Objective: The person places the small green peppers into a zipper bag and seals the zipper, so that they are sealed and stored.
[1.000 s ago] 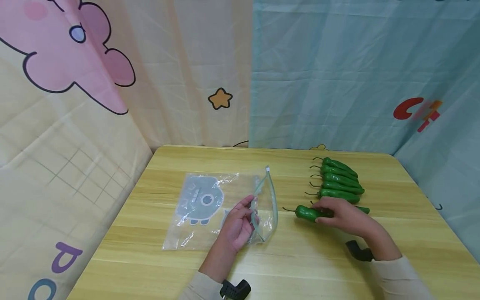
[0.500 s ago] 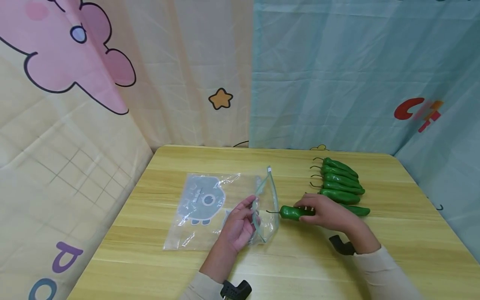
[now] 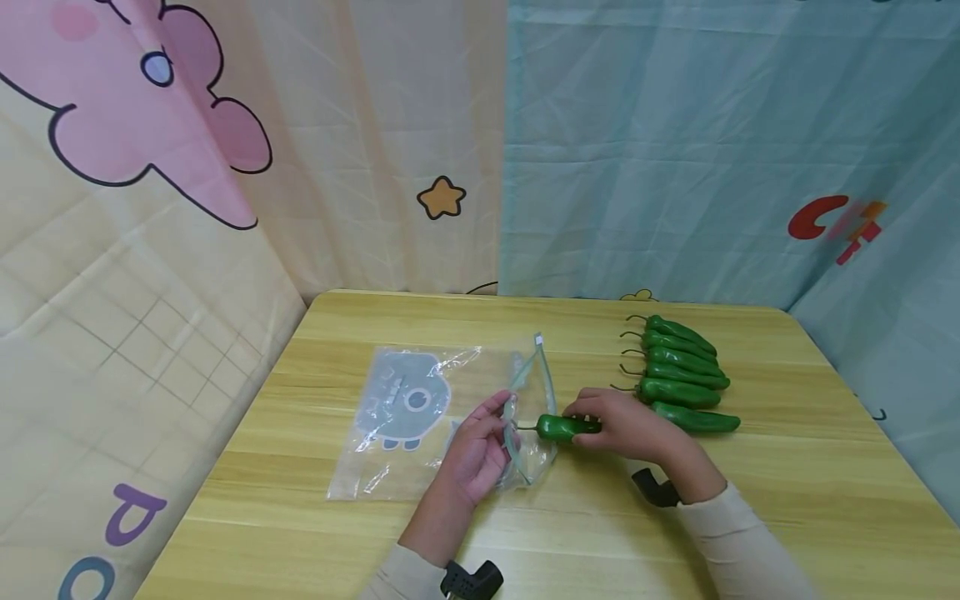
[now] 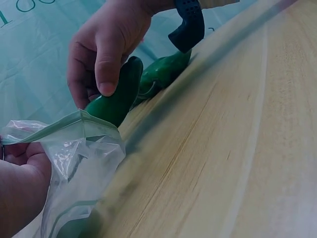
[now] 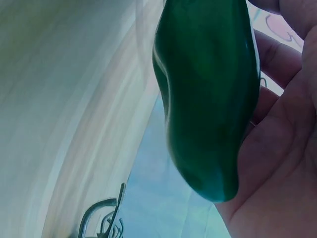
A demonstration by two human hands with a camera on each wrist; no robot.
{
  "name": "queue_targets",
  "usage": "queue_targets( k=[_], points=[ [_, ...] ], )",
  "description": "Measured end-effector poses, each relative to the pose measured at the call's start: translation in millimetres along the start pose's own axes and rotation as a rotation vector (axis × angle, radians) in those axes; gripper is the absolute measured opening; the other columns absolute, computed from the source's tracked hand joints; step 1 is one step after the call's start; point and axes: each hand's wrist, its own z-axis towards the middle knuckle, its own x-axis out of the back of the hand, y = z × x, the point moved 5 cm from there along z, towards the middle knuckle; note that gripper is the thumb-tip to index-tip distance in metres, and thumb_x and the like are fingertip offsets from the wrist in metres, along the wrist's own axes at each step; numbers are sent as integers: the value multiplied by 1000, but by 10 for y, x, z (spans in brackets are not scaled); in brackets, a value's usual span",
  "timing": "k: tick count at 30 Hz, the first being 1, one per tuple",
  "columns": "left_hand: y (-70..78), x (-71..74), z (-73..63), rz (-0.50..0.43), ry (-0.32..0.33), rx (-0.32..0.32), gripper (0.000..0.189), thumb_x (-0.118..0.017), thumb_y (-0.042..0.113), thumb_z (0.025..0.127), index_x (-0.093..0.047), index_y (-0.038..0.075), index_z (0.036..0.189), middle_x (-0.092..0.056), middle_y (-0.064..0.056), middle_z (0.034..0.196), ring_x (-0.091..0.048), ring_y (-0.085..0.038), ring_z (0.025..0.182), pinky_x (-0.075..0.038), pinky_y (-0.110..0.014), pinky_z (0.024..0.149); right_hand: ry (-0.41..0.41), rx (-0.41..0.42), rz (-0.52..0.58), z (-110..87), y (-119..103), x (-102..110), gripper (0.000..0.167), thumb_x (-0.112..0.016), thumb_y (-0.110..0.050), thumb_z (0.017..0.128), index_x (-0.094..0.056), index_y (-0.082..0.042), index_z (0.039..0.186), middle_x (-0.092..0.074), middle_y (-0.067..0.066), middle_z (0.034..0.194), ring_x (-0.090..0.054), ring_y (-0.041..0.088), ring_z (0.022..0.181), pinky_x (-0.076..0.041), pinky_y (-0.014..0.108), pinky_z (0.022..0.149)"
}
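Observation:
A clear zip bag with a blue-grey animal print lies flat on the table, its green-edged mouth spread toward the right. My left hand pinches the near layer of that mouth between thumb and fingers. In my right hand is a green pepper, held between thumb and fingers with its stem pointing left. The pepper's stem end is at the bag's mouth, between its edges. In the right wrist view the held pepper lies along the palm, its tip by the heel of the hand.
Several more green peppers lie in a row on the right of the wooden table, stems to the left. Printed curtains hang close behind the table and at both sides.
My right hand has carried the pepper left from beside the row to the bag's mouth, uncovering the nearest pepper of the row. The left hand and the bag have hardly moved.

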Motion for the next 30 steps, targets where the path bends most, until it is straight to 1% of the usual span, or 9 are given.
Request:
queue_targets(
  k=[5,8,13,16,21,25,28,30],
  points=[
    [16,-21,3,-3,-4,-6,38,-41,-8,92,-60,6,122,-55,-4,124,-51,-9,81,-48,-21,71,-28,9,16,37,-36,-58,24,-74,-20,87,-73,-14,110,-57,-11,93,-51,6,79,-48,26,68],
    [16,-36,7,-9,-10,-3,38,-41,-8,92,-59,5,124,-54,-4,125,-50,-9,81,-48,-21,71,-44,26,34,67,-85,-113,24,-74,-21,88,-73,-14,111,-57,-11,94,-52,7,80,-49,26,70],
    [5,-50,19,-17,-14,1,39,-41,-8,93,-58,4,125,-54,-3,123,-51,-9,79,-47,-20,71,-61,78,58,124,-171,-216,25,-74,-19,87,-72,-13,111,-59,-10,97,-54,8,84,-50,28,75],
    [3,-58,23,-18,-17,-1,39,-40,-8,93,-56,4,127,-53,-3,124,-51,-9,79,-47,-21,72,-72,110,81,160,-199,-281,24,-74,-18,88,-72,-12,111,-58,-9,97,-53,8,84,-49,28,75],
    [5,-63,32,-22,-16,-5,38,-40,-8,93,-57,5,125,-51,-4,127,-50,-8,78,-47,-21,71,-94,138,119,199,-239,-347,26,-72,-21,91,-71,-12,115,-57,-10,97,-53,7,84,-48,24,73],
    [12,-63,30,-26,-11,-9,38,-40,-8,93,-59,7,122,-52,-4,125,-51,-8,77,-47,-22,71,-96,84,150,170,-211,-309,27,-72,-20,91,-70,-12,117,-60,-10,102,-56,9,88,-51,28,77],
    [21,-63,23,-30,-10,-11,38,-39,-8,93,-61,8,119,-53,-3,122,-51,-8,76,-47,-22,70,-87,29,154,118,-139,-248,27,-72,-18,91,-70,-11,117,-63,-9,105,-57,9,92,-52,34,82],
    [28,-63,22,-33,-10,-12,38,-39,-9,93,-62,9,117,-54,-3,121,-52,-8,76,-48,-23,70,-83,13,143,85,-89,-222,27,-72,-17,91,-70,-11,117,-63,-9,106,-58,9,93,-53,35,84]
  ],
)
